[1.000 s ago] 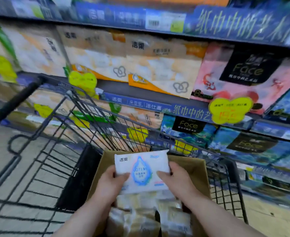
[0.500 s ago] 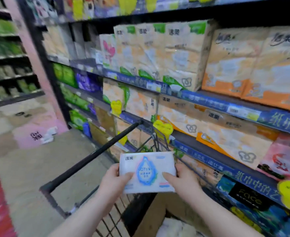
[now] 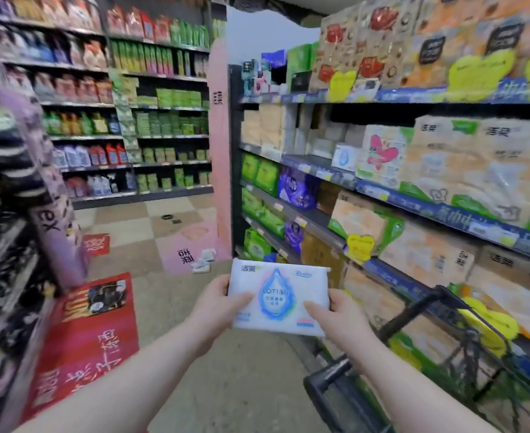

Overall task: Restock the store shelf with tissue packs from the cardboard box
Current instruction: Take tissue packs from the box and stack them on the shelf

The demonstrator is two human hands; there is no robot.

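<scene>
A flat white tissue pack with a blue drop printed on it is held out in front of me over the aisle floor. My left hand grips its left edge, thumb on top. My right hand grips its right edge the same way. On the store shelf to the right, a similar white pack with a blue drop stands beside a pack with pink hearts. The cardboard box is out of view.
The black wire shopping cart stands at lower right against the shelving, its handle near my right arm. Shelves of tissue bundles fill the right side. Another shelf rack lines the left. Red and pink floor stickers and a few white packs lie on the floor ahead.
My view has swung left, from the cart and box to down the aisle. Both hands kept their grip on the pack and carried it away from the cart.
</scene>
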